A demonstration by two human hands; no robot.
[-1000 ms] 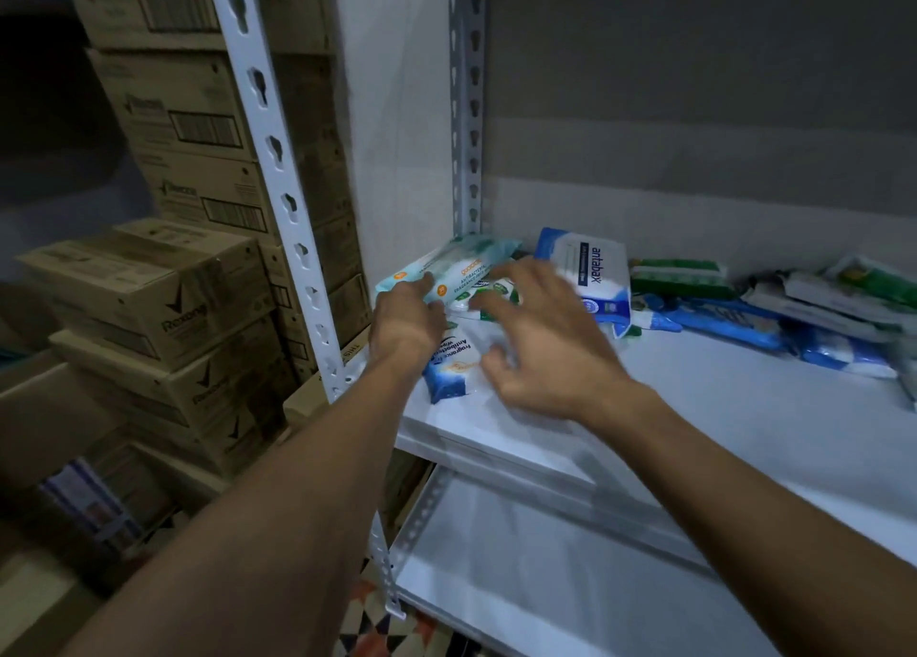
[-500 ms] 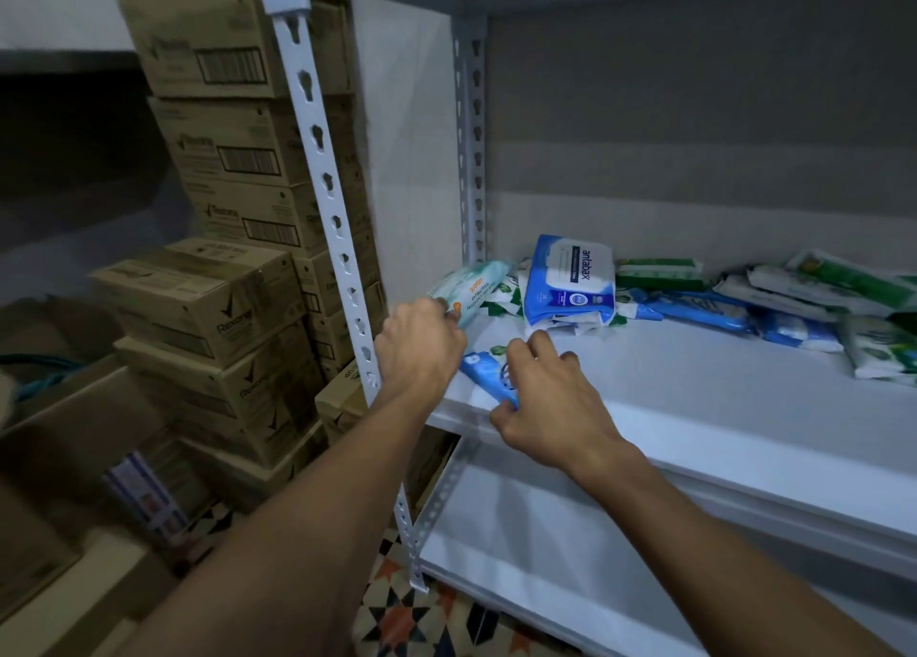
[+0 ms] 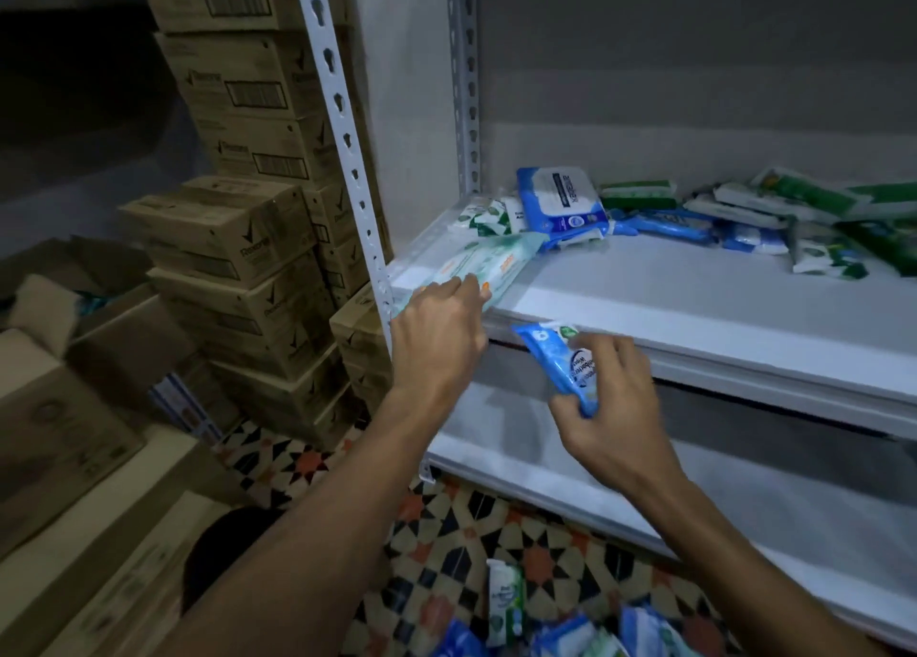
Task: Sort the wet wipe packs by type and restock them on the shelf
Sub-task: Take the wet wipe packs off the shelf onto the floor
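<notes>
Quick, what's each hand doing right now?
Left hand: gripping the pale green pack lying at the shelf edge.
Right hand: holding a blue pack, off the shelf.

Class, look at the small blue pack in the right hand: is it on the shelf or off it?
Off. The right hand grips the blue pack in front of the shelf edge.
</notes>
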